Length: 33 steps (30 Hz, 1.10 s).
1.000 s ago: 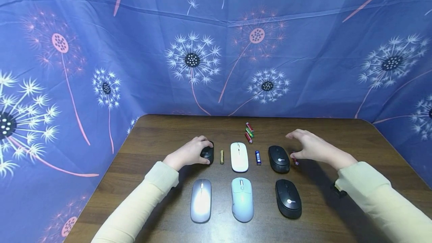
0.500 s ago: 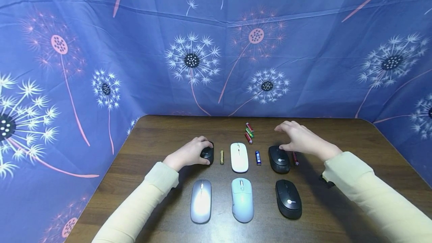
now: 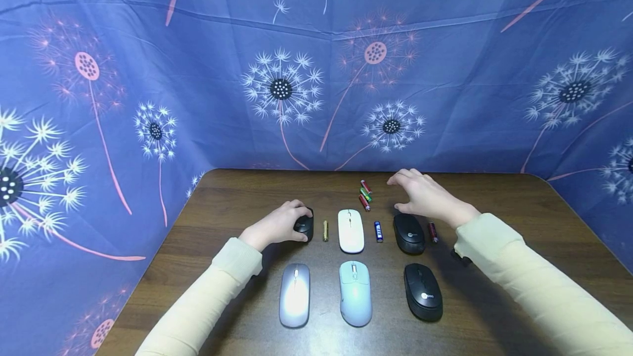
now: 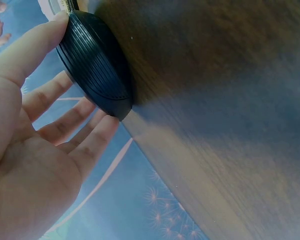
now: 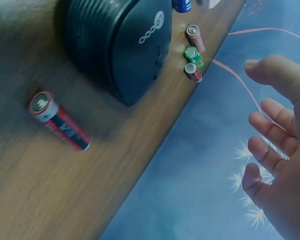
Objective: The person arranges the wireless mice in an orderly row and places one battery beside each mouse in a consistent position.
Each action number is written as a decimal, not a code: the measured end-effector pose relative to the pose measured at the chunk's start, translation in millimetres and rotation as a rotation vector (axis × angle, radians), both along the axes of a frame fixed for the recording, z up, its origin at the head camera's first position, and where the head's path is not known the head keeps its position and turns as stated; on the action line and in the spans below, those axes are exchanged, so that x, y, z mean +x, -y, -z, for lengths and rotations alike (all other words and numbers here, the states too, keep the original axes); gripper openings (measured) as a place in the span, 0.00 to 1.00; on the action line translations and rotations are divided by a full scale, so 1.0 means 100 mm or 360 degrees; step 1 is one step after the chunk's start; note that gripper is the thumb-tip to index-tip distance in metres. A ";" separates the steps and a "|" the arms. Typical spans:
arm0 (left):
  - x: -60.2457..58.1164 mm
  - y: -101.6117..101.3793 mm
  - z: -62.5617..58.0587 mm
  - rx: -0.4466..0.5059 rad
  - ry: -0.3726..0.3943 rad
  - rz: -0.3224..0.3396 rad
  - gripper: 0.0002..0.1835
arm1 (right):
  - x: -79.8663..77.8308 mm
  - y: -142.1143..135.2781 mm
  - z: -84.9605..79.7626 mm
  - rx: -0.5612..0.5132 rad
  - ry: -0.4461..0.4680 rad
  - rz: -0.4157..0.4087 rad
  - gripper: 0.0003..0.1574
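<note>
My left hand (image 3: 278, 226) grips a black computer mouse (image 3: 304, 228) at the back left. In the left wrist view, the thumb is on one side of this mouse (image 4: 97, 62) and the fingertips are on the other. My right hand (image 3: 426, 195) holds nothing. Its fingers are loosely bent, and it hovers just past the far end of another black mouse (image 3: 409, 238). A red and black battery (image 3: 433, 232) lies to that mouse's right. Left of the right hand lie two red batteries (image 3: 364, 202) with a green battery (image 3: 366, 195) between them.
A white mouse (image 3: 350, 231) lies between a gold battery (image 3: 325, 231) and a blue battery (image 3: 378, 231). The front row holds a silver mouse (image 3: 294, 301), a light blue mouse (image 3: 355, 301) and a black mouse (image 3: 423, 293). A patterned blue cloth (image 3: 316, 142) hangs behind the wooden table (image 3: 237, 191).
My right hand has moved left and away from me, from beside the red and black battery to past the black mouse. The left hand has stayed on its mouse.
</note>
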<state>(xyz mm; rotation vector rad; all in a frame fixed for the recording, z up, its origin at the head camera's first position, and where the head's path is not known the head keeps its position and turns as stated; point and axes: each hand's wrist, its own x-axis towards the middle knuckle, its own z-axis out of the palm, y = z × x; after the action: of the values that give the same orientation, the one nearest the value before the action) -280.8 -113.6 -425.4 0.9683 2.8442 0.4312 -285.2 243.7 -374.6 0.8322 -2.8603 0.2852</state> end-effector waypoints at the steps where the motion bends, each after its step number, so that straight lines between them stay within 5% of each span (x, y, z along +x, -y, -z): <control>1: 0.00 0.00 0.00 0.0000 0.0001 0.0000 0.29 | -0.01 0.02 0.00 -0.0001 -0.0001 0.0000 0.33; 13: 0.01 0.00 -0.02 0.0012 0.0020 0.0006 0.29 | -0.14 0.21 0.06 -0.0031 -0.0065 -0.0087 0.33; 33: 0.02 0.00 -0.02 0.0009 0.0024 0.0000 0.29 | -0.33 0.44 0.23 0.0005 0.0086 -0.0140 0.34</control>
<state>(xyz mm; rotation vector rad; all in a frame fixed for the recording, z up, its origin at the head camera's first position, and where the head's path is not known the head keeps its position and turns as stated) -278.7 -114.0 -423.5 0.9623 2.8307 0.4453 -318.5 199.7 -397.3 0.9667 -2.8788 0.3182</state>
